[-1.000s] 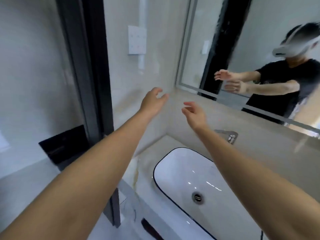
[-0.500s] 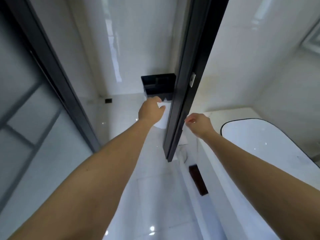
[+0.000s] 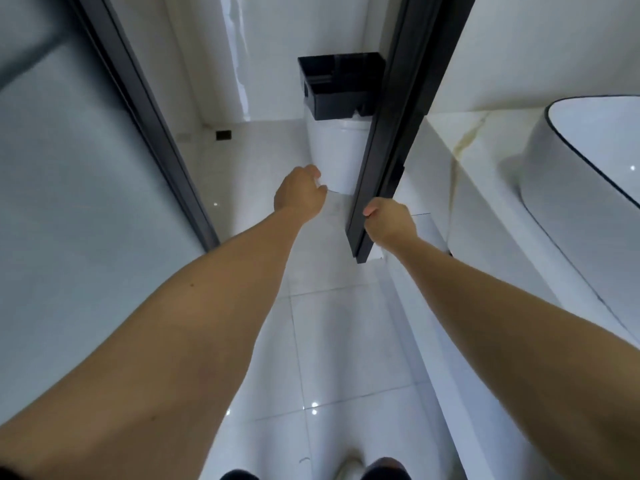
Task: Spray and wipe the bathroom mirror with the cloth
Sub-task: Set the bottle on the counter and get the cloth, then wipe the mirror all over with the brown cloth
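Note:
No mirror, cloth or spray bottle shows in the head view, which points down at the bathroom floor. Both bare forearms reach forward. My left hand (image 3: 299,197) hangs in front of the white toilet (image 3: 332,150), seen from the back, fingers curled in with nothing visible in them. My right hand (image 3: 389,220) is a loose fist right beside the lower end of the black door frame (image 3: 388,133). Whether it touches the frame is unclear.
A black box (image 3: 341,86) sits on top of the toilet. At the right is a marble counter (image 3: 478,150) with a white basin (image 3: 588,174). A frosted glass panel (image 3: 69,202) with a dark frame (image 3: 149,116) stands at the left. Glossy white floor tiles (image 3: 339,358) lie below.
The view swung left and down, away from the mirror and basin to the floor and toilet. Both hands went from spread open to curled and now sit lower.

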`<act>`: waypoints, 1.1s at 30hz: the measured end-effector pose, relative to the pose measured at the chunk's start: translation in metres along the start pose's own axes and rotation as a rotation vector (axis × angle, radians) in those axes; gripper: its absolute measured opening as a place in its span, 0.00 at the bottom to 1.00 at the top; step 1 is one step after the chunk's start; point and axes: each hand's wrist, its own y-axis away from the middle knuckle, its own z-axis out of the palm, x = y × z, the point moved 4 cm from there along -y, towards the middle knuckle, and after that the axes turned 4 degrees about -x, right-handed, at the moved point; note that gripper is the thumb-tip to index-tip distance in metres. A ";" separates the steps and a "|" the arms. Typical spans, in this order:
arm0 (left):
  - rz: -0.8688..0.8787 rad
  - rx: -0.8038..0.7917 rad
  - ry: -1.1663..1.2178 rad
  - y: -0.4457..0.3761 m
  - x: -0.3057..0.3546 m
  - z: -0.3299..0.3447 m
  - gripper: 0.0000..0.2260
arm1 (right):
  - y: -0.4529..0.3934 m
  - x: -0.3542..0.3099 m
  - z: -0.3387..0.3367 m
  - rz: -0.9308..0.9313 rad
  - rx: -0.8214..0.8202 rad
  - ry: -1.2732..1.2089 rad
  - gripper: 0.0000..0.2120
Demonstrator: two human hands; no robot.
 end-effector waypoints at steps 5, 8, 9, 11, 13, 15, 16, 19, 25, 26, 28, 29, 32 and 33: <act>0.085 -0.042 0.007 -0.005 -0.038 0.115 0.16 | -0.004 0.107 0.091 0.078 -0.009 0.065 0.19; 0.159 -0.070 0.046 -0.008 -0.052 0.188 0.16 | -0.011 0.174 0.131 0.129 0.028 0.114 0.20; 0.194 -0.083 0.059 -0.009 -0.054 0.213 0.17 | -0.012 0.197 0.142 0.147 0.057 0.133 0.21; 0.277 -0.112 0.065 -0.009 -0.053 0.260 0.17 | -0.015 0.238 0.160 0.180 0.135 0.184 0.20; 0.358 -0.151 0.059 -0.008 -0.051 0.304 0.18 | -0.016 0.273 0.171 0.220 0.216 0.221 0.20; 0.447 -0.201 0.045 -0.005 -0.044 0.343 0.19 | -0.013 0.306 0.176 0.280 0.299 0.232 0.19; 0.489 -0.217 0.035 -0.004 -0.040 0.360 0.19 | -0.011 0.321 0.177 0.303 0.332 0.241 0.19; 0.601 -0.242 -0.013 -0.005 -0.023 0.399 0.20 | -0.006 0.359 0.177 0.337 0.377 0.255 0.19; 0.768 -0.281 -0.189 -0.021 0.002 0.449 0.25 | -0.014 0.390 0.190 0.300 0.362 0.320 0.20; 0.770 -0.286 -0.225 -0.024 0.004 0.455 0.26 | -0.016 0.392 0.191 0.301 0.366 0.313 0.21; 0.766 -0.310 -0.352 -0.032 0.006 0.464 0.29 | -0.019 0.395 0.192 0.302 0.383 0.299 0.22; 0.752 -0.338 -0.428 -0.037 0.006 0.468 0.32 | -0.021 0.397 0.193 0.300 0.387 0.306 0.23; 0.714 -0.412 -0.566 -0.053 0.007 0.476 0.40 | -0.025 0.399 0.192 0.305 0.375 0.379 0.26; 0.720 -0.434 -0.595 -0.055 0.007 0.478 0.41 | -0.027 0.399 0.192 0.312 0.371 0.395 0.26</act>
